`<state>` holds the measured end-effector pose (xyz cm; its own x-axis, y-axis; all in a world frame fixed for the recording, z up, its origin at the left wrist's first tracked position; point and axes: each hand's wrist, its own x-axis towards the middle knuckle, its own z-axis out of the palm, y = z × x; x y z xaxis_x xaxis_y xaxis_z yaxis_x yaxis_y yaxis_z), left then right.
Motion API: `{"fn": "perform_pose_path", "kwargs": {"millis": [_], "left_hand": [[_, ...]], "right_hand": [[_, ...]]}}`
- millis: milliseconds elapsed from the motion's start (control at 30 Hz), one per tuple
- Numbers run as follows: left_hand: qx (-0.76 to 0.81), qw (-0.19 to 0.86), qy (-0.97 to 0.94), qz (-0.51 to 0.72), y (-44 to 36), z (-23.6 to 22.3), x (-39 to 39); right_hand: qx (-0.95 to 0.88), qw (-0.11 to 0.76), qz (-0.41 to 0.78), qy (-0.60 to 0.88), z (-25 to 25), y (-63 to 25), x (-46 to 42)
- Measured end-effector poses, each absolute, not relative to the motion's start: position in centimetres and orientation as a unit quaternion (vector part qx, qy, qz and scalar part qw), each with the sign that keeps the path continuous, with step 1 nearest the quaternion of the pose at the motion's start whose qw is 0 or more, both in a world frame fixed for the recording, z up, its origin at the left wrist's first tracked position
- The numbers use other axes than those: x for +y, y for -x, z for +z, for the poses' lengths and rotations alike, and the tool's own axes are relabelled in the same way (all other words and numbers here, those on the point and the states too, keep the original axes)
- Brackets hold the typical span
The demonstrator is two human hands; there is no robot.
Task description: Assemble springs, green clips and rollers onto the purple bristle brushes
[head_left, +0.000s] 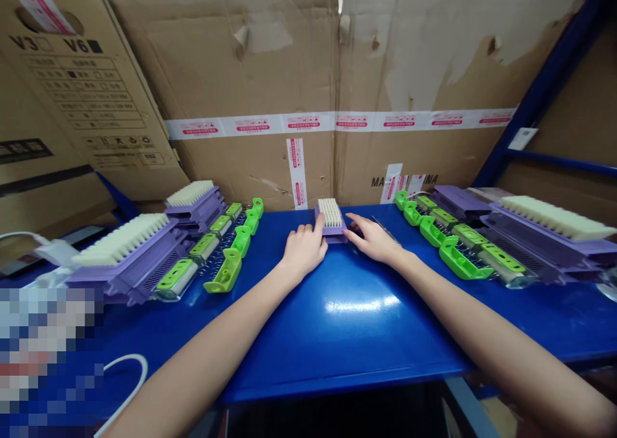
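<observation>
A small purple block with cream bristles on top (330, 213) sits on the blue surface near the cardboard at the back. My left hand (303, 250) is at its left side, with the index finger against the block and the other fingers curled. From the right, my right hand (371, 237) reaches to the block with fingers apart. Its thumb touches the block's lower right edge, and the index fingertip is close to the side. A thin dark object (383, 225), its kind unclear, lies behind the right hand.
Purple bristle-topped blocks (123, 239) stand at left, with more (554, 219) at right. Bright green clips (224, 271) and green-ended clear pieces (178, 277) form rows on the left, and similar green clips (463, 261) on the right. A white cable (139, 361) curves at front left.
</observation>
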<state>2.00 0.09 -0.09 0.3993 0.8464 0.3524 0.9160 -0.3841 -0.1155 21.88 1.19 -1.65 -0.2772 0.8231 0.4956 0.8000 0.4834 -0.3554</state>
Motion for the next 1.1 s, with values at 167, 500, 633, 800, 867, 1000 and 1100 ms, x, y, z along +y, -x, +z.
{"fn": "perform_pose_path", "kwargs": {"millis": [167,500,633,800,867,1000,1100], "left_hand": [[-0.533,0.151,0.823,-0.125,-1.97,-0.16,0.1],[-0.555,0.125,0.812,-0.13,-1.99,0.27,0.21],[-0.548,0.117,0.816,-0.14,-1.9,0.29,0.28],[-0.546,0.115,0.818,-0.139,-1.83,0.21,0.21],[-0.546,0.119,0.818,-0.138,-1.84,0.23,0.14],[-0.553,0.124,0.812,-0.139,-2.0,0.27,-0.02],[-0.563,0.122,0.805,-0.143,-2.17,0.21,-0.02]], "right_hand": [[-0.808,0.308,0.005,0.502,-1.66,-21.96,1.04],[-0.806,0.304,0.008,0.507,-1.96,-22.06,1.29],[-0.801,0.304,0.008,0.515,-1.76,-22.04,1.26],[-0.794,0.312,0.003,0.522,-1.68,-22.12,1.32],[-0.789,0.318,0.002,0.525,-1.73,-22.17,1.46],[-0.773,0.312,0.006,0.552,-1.67,-22.16,1.61],[-0.758,0.308,0.015,0.574,-1.44,-21.8,1.32]]}}
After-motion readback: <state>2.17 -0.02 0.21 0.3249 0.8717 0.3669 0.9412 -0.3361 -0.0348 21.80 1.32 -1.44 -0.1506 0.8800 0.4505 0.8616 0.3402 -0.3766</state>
